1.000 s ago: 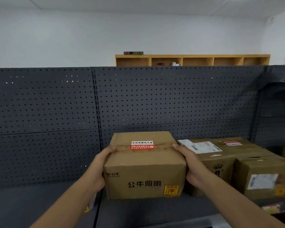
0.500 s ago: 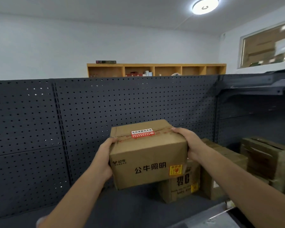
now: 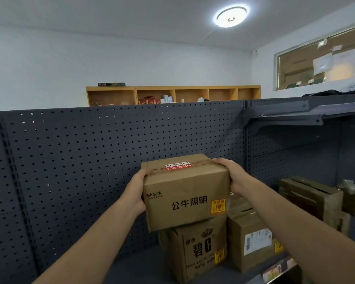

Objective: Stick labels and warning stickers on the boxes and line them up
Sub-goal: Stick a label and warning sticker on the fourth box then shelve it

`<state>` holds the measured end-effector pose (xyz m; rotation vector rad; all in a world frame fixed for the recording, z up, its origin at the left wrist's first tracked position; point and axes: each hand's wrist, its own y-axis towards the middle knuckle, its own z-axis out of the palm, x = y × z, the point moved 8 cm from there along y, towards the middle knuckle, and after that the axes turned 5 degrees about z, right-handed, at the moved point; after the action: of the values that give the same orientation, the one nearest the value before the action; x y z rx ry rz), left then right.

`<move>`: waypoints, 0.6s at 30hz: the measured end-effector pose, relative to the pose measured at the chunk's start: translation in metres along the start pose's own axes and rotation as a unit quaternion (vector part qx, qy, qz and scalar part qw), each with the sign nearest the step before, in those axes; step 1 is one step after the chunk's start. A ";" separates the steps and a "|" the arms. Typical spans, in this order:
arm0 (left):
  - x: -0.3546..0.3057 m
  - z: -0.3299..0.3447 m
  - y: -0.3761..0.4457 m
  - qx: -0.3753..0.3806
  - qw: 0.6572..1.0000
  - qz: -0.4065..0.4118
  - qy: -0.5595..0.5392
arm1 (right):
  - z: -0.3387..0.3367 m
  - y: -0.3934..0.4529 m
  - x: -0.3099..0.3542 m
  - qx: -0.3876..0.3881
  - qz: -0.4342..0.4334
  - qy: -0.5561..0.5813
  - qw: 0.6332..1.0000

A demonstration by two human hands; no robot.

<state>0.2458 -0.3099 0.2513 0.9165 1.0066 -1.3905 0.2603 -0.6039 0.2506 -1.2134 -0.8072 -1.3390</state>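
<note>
Surroundings: dark perforated back panel [image 3: 111, 160] behind the shelf [image 3: 135, 269]; upper shelf bracket [image 3: 285, 117] at right; wooden cubby unit [image 3: 172, 95] w/ small items visible over the panel; round ceiling lamp [image 3: 231, 16] lit; window [image 3: 322, 62] upper right. On the shelf, rt of centre: baby-wipes carton [image 3: 197, 253] w/ crown print and yellow sticker, directly under the held box; just beside it a plain carton [image 3: 252, 242] w/ white shipping label [image 3: 257, 240]; further right, well apart, dark open-topped cartons [image 3: 309, 197], detail unclear. Task item: brown lighting carton [image 3: 184, 191], held over the wipes carton, bottom edge at or just above its top, contact cannot be told. Red/white warning sticker [image 3: 177, 166] across taped top seam; yellow fragile sticker [image 3: 218, 207] lower rt of front face; black printed characters at centre. Left hand [image 3: 134, 193] grip clasps the left side, right hand [image 3: 230, 175] grip clasps the top-right edge.
</note>
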 end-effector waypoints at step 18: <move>0.041 0.024 0.020 -0.049 0.999 0.013 -0.016 | -0.034 0.070 -0.010 0.038 0.033 -0.104 0.993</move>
<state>0.2634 -0.3459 0.2193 0.8296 1.0256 -1.3189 0.3196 -0.6449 0.2206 -1.3220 -0.9481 -1.1299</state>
